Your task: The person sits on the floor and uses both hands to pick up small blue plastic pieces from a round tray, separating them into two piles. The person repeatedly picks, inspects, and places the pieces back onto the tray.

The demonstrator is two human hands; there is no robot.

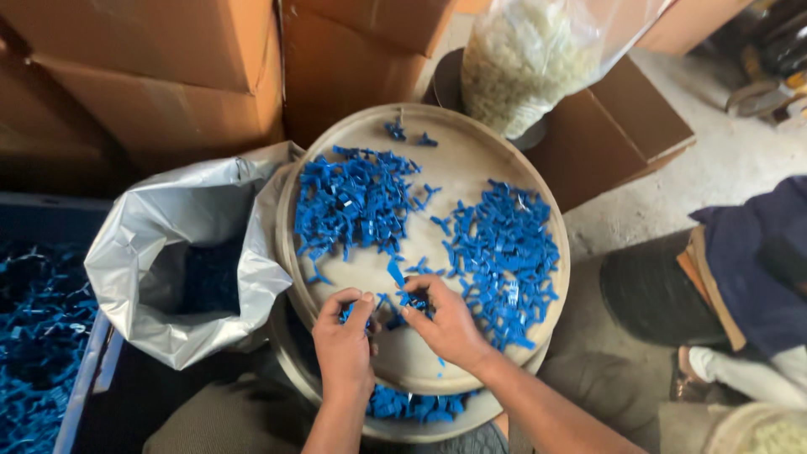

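- We're over a round beige tray (471, 160), shallow-rimmed and smooth, sitting on a second tray (336, 403) of the same kind that peeks out at 6 o'clock.
- Rough concrete floor (723, 168) at 3 o'clock; brown cardboard boxes (168, 76) stacked from 10 to 12 o'clock.
- At 12 o'clock, a clear plastic bag of pale small pieces (521, 59), lumpy and full.
- At 9 o'clock, a crinkled silvery bag (168, 227) gapes open, blue pieces dim inside; beyond it a dark bin of tangled blue scraps (34, 336).
- On the tray, two heaps of small blue plastic parts: left heap (349, 202) at 11 o'clock, right heap (504, 252) at 3 o'clock, pronged little shapes, glossy.
- Left hand (345, 340) at 6 o'clock, grip pressed together, fingertips pinching a blue part (346, 313).
- Right hand (445, 324) just beside it, grip curled, pinching blue parts (412, 300) at the tray's near edge.
- Both held pieces sit right at the fingertips, between the two heaps.
- Another person's dark sleeve (756, 261) at 3 o'clock, well apart.
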